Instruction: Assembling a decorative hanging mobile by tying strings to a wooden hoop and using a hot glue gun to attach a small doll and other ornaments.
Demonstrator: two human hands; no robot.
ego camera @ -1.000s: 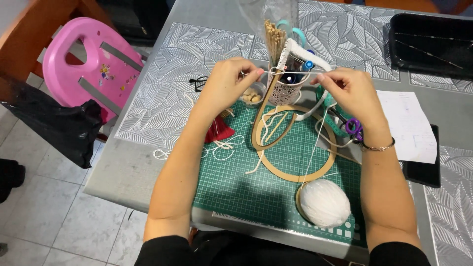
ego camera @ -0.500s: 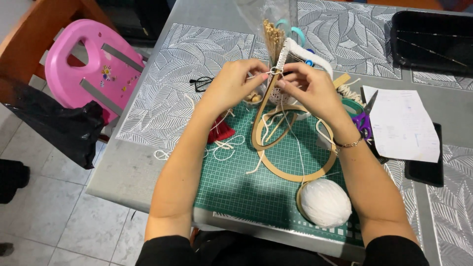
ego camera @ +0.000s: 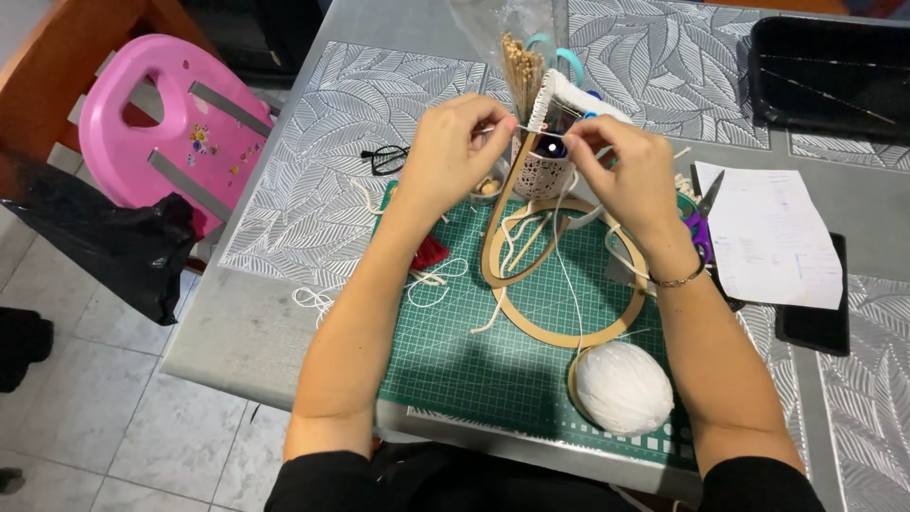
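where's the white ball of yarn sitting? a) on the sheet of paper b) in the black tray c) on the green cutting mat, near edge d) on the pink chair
c: the white ball of yarn rests on the green cutting mat near its front edge, below the wooden hoop.

Our hands [ego camera: 550,156] are covering the upper arc of the standing wooden hoop [ego camera: 502,237], so we are not seeing how the white cord [ego camera: 559,265] is wrapping there. At three o'clock, our wrist is hiding the purple-handled scissors [ego camera: 703,213]. The frame is cropping the black tray [ego camera: 834,76] at one o'clock.
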